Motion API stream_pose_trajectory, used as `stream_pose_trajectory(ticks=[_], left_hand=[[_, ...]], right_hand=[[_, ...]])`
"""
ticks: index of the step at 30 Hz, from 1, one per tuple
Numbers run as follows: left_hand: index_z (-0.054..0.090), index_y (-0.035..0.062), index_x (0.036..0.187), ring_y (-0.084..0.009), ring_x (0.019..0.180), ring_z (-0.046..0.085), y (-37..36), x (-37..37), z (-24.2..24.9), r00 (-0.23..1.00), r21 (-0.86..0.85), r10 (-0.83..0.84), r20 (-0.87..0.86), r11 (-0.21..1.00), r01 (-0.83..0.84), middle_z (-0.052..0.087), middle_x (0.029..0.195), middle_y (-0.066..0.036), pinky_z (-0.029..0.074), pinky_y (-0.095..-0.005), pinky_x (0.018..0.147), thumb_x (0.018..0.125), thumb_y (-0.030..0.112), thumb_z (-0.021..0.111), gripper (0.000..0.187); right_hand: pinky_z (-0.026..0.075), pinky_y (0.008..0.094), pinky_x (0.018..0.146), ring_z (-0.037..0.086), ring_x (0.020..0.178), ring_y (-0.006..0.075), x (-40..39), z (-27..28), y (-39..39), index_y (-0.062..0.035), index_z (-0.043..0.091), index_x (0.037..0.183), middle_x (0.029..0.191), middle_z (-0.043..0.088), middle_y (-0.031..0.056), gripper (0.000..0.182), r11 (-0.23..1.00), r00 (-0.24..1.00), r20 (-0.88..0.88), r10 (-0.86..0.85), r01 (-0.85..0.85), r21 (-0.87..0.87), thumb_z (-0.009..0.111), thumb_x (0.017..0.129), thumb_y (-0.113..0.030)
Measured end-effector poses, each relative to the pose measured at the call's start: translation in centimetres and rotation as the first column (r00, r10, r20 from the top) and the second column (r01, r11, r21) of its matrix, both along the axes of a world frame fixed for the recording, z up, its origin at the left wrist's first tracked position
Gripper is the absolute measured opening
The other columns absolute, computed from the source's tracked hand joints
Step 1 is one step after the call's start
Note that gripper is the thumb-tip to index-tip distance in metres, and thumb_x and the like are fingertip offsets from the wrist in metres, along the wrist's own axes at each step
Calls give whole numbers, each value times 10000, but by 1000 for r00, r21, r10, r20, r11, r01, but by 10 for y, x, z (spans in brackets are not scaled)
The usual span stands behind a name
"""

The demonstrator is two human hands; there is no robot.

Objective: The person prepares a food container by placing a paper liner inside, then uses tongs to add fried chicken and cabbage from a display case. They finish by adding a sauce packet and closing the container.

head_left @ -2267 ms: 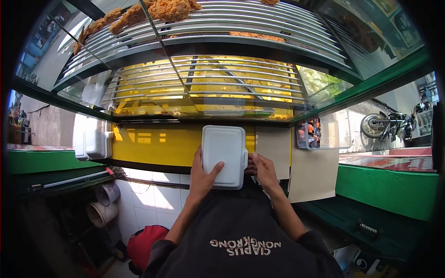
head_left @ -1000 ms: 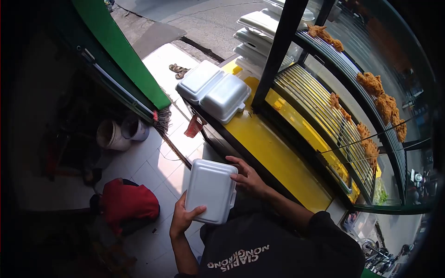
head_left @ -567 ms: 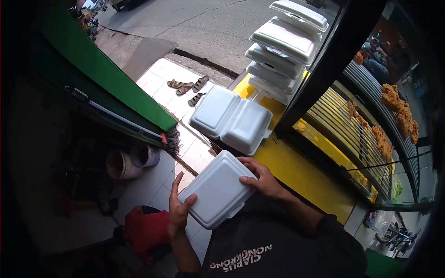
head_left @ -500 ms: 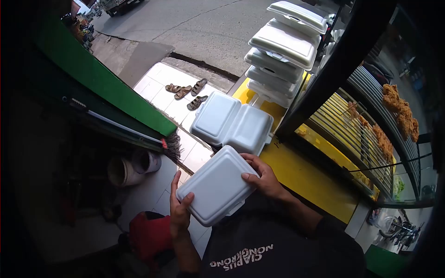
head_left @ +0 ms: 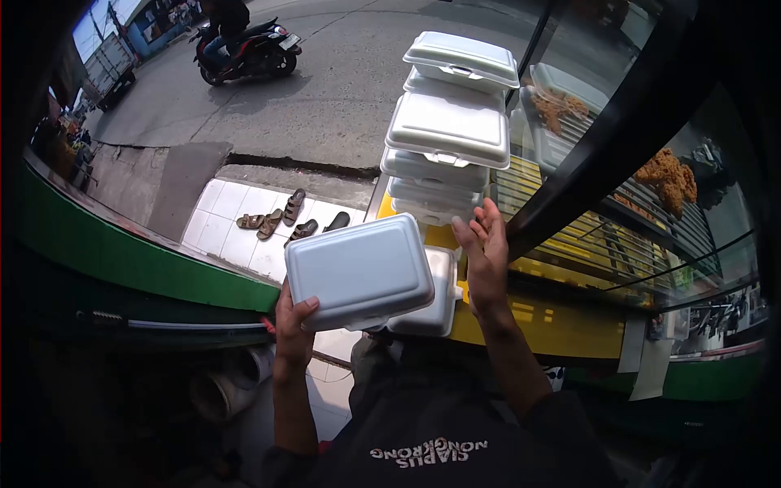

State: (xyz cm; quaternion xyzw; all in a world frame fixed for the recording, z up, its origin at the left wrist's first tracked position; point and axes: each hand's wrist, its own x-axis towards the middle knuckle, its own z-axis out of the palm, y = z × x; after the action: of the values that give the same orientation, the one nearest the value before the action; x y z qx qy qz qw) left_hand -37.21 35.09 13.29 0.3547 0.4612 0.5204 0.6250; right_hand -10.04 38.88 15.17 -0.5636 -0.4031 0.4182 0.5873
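Observation:
A closed white foam takeaway box (head_left: 358, 268) is held up by my left hand (head_left: 294, 321), with the thumb on its lid and the other fingers under its left end. My right hand (head_left: 486, 256) is raised to the right of the box, apart from it, with fingers spread and nothing in them. Past that hand stands a tall stack of closed foam boxes (head_left: 447, 130) on the yellow counter. Behind the held box, partly hidden by it, another foam box (head_left: 439, 309) lies on the counter.
On the right, a glass display case holds fried chicken (head_left: 667, 179) on racks. The yellow counter (head_left: 537, 333) runs below it. Several sandals (head_left: 271, 224) lie on white tiles (head_left: 213, 213). A person rides a motorbike (head_left: 248, 49) on the road. Buckets (head_left: 220, 396) stand at lower left.
My right hand has let go of the foam box and moved up towards the stack. The left hand still holds the box, now raised. The view has turned, and a motorbike has appeared.

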Motion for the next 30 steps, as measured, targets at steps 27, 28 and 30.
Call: stream_pose_trajectory(ticks=[27, 28, 30], left_hand=[[386, -12, 1357, -242, 1103, 570, 142, -17, -20, 897, 86, -433, 91, 901, 426, 546, 1196, -164, 479, -379, 954, 788, 211, 696, 686], [380, -14, 1365, -245, 1103, 571, 143, -16, -20, 896, 85, -437, 85, 899, 430, 547, 1197, -165, 481, -380, 950, 785, 216, 698, 700], [374, -15, 1373, -248, 1103, 571, 144, -15, -22, 894, 83, -440, 78, 897, 434, 547, 1199, -167, 484, -381, 946, 782, 221, 700, 715]], right_hand=[[402, 364, 986, 505, 1100, 271, -28, 35, 114, 11, 295, 1271, 1180, 468, 179, 737, 719, 695, -191, -693, 685, -117, 752, 799, -325], [369, 360, 1027, 495, 1111, 279, -32, 39, 113, 17, 291, 1270, 1185, 459, 190, 750, 715, 685, -215, -696, 687, -127, 756, 794, -329], [382, 364, 1013, 495, 1103, 281, -31, 42, 118, 12, 293, 1266, 1181, 454, 195, 758, 689, 663, -191, -724, 704, -170, 761, 785, -338]])
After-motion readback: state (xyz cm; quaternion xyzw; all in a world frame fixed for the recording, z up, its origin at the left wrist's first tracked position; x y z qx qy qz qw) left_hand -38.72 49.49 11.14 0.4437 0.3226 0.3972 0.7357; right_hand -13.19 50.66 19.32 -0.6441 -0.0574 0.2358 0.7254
